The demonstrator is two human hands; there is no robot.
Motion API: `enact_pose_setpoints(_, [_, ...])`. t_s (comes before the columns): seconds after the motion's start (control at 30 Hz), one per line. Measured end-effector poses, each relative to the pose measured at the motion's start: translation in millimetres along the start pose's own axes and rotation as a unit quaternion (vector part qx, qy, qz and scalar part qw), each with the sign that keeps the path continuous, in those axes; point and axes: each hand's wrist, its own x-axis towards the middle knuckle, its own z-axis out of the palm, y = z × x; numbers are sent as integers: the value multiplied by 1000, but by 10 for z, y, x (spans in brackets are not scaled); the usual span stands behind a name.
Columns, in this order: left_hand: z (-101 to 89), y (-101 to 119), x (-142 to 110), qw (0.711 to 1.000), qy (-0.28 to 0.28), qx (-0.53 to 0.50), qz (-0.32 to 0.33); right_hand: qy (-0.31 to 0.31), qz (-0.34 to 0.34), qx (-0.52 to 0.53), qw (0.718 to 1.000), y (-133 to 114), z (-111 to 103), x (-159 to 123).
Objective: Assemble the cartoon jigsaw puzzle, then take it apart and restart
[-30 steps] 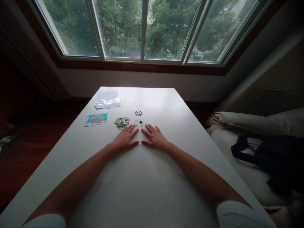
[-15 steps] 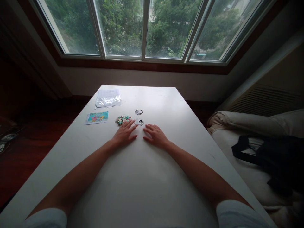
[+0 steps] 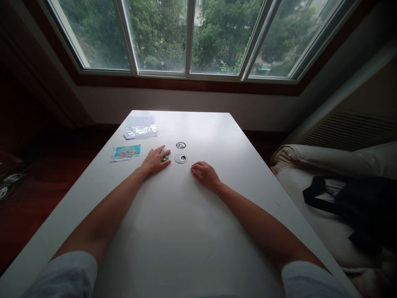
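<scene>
My left hand lies over a small pile of jigsaw puzzle pieces, fingers spread. Most of the pile is hidden beneath it; green, white and dark bits show between thumb and fingers. My right hand rests on the white table with its fingers curled in and pressed together, and nothing shows in them. Between the hands lie two round flat pieces with dark and white markings: a nearer disc and a farther disc. Neither hand touches the discs.
A colourful picture card lies left of the pile. Behind it sits a clear plastic bag with paper. A window is beyond the table. On the right, a beige couch holds a dark bag.
My left hand has moved left, off the nearer disc and onto the puzzle pieces. My right hand has drawn slightly right, and its fingers have curled in.
</scene>
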Motion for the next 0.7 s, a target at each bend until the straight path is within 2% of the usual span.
enact_pose_setpoints(0.23, [30,-18,37,998,-19,-4,52,-1,-10,-4,1000,17,10,10])
enact_pose_setpoints(0.37, [63,56,-28,998,-24,-4,62,-17,-11,-17,1000,15,7,23])
enact_pose_setpoints(0.57, [72,259,-301,997,-23,-1,74,-21,-23,-31,999,-8,20,45])
enact_pose_setpoints(0.7, [97,486,-521,996,-24,-2,88,-18,-25,-36,999,-51,27,36])
